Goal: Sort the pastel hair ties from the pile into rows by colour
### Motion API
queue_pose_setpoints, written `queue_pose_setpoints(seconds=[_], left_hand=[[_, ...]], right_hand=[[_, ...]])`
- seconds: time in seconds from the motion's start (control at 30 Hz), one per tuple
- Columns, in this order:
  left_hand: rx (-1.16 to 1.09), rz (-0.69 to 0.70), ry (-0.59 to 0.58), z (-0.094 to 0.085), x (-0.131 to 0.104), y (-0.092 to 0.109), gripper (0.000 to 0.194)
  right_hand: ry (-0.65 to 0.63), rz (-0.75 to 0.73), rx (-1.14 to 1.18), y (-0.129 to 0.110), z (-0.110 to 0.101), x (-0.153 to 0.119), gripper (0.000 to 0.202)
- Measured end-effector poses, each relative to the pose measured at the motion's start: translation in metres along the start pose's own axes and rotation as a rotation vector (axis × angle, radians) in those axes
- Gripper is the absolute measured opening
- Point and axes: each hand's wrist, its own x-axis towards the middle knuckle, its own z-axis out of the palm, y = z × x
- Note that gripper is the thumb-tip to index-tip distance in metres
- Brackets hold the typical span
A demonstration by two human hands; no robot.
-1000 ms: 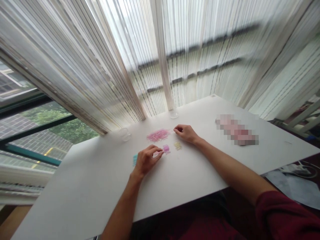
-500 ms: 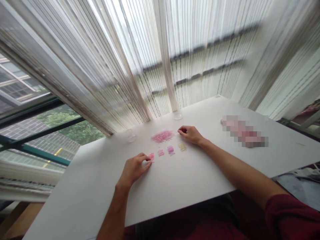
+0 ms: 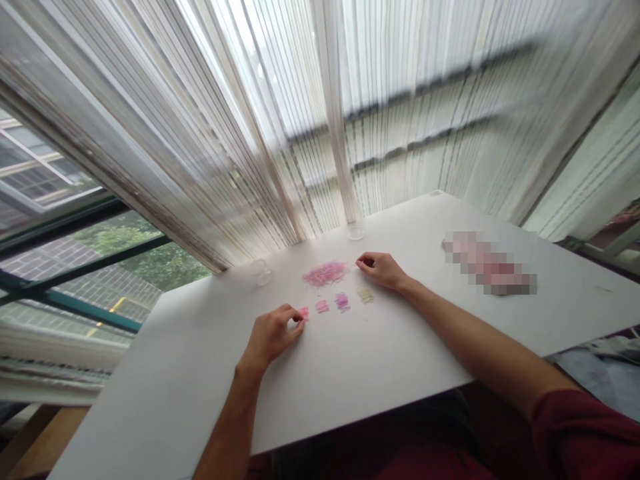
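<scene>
My left hand point(image 3: 274, 335) rests on the white table with thumb and forefinger pinched together. Its fingertips touch the edge of a small bright pink cluster of thin pieces point(image 3: 305, 313); what they grip, if anything, is too small to name. Beyond that cluster, a light pink cluster point(image 3: 322, 306), a purple cluster point(image 3: 341, 301) and a pale yellow cluster point(image 3: 365, 294) form a row. Behind the row lies a loose pile of mixed pink thin pieces point(image 3: 325, 273). At its right edge my right hand point(image 3: 381, 269) is closed in a pinch, with something tiny and pale at the fingertips.
Two clear, shallow round containers, a left one point(image 3: 263, 275) and a right one point(image 3: 357, 232), stand along the table's point(image 3: 190, 373) back edge. A blurred-out pinkish object point(image 3: 487, 263) lies at the right. Striped sheer curtains point(image 3: 320, 120) hang right behind the table.
My left thumb and forefinger have closed together a little beside the bright pink cluster. My right hand stays almost still by the pile. The view has shifted slightly.
</scene>
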Motion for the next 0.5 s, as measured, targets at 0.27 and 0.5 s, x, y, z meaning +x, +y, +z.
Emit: queue_pose_setpoints(seconds=[0.27, 0.5], left_hand=[[0.046, -0.007, 0.057, -0.024, 0.029, -0.001, 0.016], [0.027, 0.063, -0.064, -0.027, 0.093, -0.004, 0.027]], right_hand=[[-0.003, -0.015, 0.001, 0.002, 0.001, 0.001, 0.017], [-0.003, -0.017, 0.011, 0.004, 0.002, 0.001, 0.015]])
